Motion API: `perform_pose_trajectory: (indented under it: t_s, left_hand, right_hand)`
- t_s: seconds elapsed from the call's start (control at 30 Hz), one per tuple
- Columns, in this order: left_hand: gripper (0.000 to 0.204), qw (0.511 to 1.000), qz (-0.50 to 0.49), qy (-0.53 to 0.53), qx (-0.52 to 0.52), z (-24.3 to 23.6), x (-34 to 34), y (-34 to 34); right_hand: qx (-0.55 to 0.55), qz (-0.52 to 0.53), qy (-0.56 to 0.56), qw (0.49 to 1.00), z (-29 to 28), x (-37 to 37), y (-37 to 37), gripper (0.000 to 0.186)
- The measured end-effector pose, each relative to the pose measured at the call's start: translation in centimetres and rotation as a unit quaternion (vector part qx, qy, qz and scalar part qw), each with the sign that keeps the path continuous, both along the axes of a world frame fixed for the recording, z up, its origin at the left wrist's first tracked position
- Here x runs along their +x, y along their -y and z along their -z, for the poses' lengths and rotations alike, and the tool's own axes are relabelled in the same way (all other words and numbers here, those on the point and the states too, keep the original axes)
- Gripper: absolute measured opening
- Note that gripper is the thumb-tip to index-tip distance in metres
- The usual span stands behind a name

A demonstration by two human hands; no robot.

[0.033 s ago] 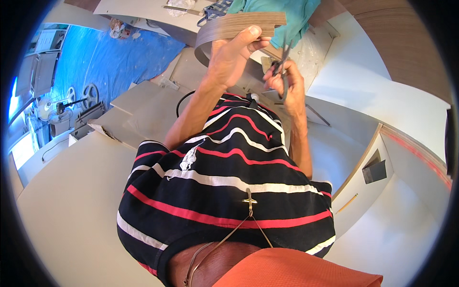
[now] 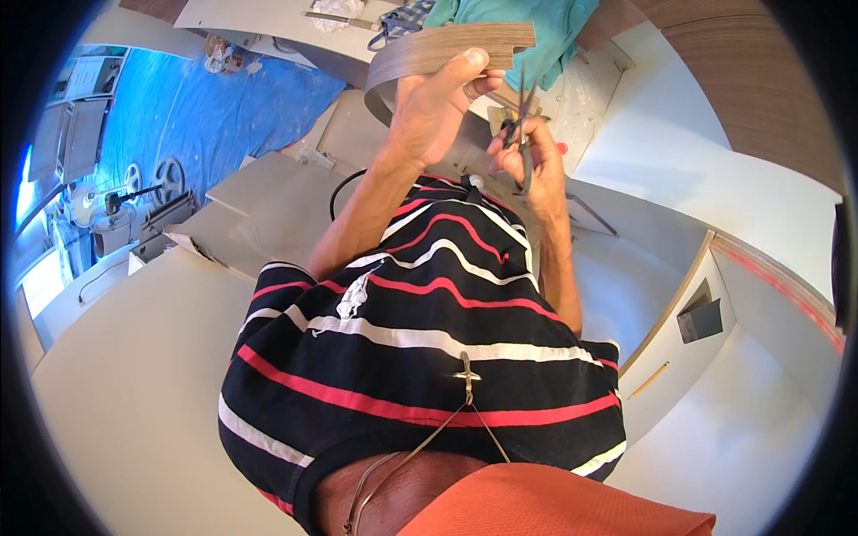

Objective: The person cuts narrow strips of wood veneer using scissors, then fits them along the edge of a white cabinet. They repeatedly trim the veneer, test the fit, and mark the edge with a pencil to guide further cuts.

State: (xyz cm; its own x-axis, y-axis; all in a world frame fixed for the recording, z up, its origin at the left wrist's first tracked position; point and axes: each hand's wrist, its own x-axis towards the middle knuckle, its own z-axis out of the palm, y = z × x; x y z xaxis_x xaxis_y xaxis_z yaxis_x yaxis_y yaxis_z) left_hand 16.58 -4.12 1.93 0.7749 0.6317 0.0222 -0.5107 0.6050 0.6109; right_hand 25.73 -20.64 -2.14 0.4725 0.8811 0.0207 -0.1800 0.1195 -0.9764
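Observation:
My left hand [image 2: 433, 112] grips a wood-grain edging strip [image 2: 447, 45] between the thumb on top and fingers beneath. The strip curls down and round on its left; its right end has a stepped notch. In my right hand [image 2: 541, 165] is a pair of dark-handled scissors [image 2: 525, 112], fingers through and around the handles. Their blades point up and away from me, just right of the strip's end and apart from it. How far the blades are spread is blurred.
Beyond the strip, a teal cloth [image 2: 559, 36] lies on a work surface beside a checked cloth [image 2: 407, 20]. Blue sheeting [image 2: 223, 98] covers the floor at far left, near a fan [image 2: 94, 201]. Pale panels [image 2: 143, 357] stand close on my left. At right, a pencil [image 2: 648, 380] lies on a panel.
My right hand has shifted slightly left with the scissors, and the blades have swung left toward the strip's end. My left hand and the strip look unmoved.

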Motion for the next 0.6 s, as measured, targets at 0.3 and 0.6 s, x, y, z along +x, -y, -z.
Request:
perform_pose_trajectory:
  t_s: [0.3, 0.6]
  left_hand:
    - [0.017, 0.997, 0.046, 0.014, -0.060, 0.2, -0.9, 0.2]
    - [0.019, 0.994, -0.079, -0.067, 0.023, 0.4, -1.5, 0.6]
  right_hand:
    - [0.005, -0.032, 0.029, 0.999, -1.3, 0.9, -2.6, 0.034]
    - [-0.016, -0.079, 0.021, 0.997, -1.6, 0.6, -4.9, 0.056]
